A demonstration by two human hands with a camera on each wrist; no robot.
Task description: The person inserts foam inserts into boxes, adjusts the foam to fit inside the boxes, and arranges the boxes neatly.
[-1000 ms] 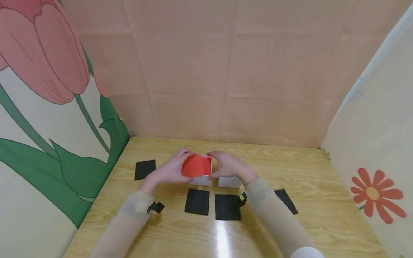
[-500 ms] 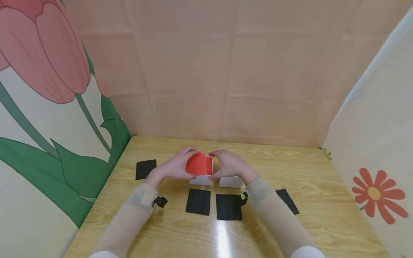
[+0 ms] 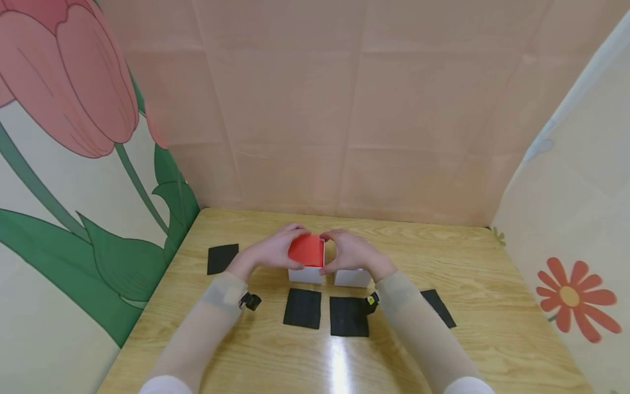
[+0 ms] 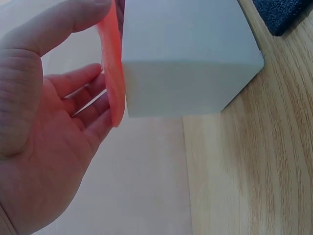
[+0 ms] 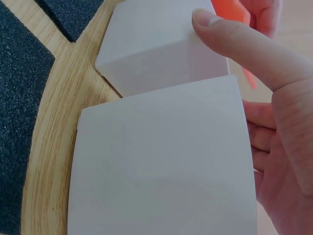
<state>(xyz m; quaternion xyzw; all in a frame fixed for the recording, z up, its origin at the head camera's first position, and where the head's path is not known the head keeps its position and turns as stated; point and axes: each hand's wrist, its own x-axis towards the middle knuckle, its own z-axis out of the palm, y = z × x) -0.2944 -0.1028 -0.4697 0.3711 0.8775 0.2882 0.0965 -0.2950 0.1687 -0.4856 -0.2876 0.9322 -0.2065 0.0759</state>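
My left hand holds a thin, bendy red square sheet by its edges, thumb on the near side and fingers at the far side. It lies over the top of the left white box. In the left wrist view the red sheet is against that box, slightly bowed. My right hand grips the same box at its right end, the thumb on its upper edge. Under the right hand stands a second white box, its top mostly hidden.
Two black squares, a left one and a right one, lie in front of the boxes. Another black square is at far left, and one is partly behind my right forearm. A fabric wall closes the table's back.
My left hand has moved right with the red sheet, which now covers the left box's top where a red interior with a white rim showed before. The right hand has stayed nearly still.
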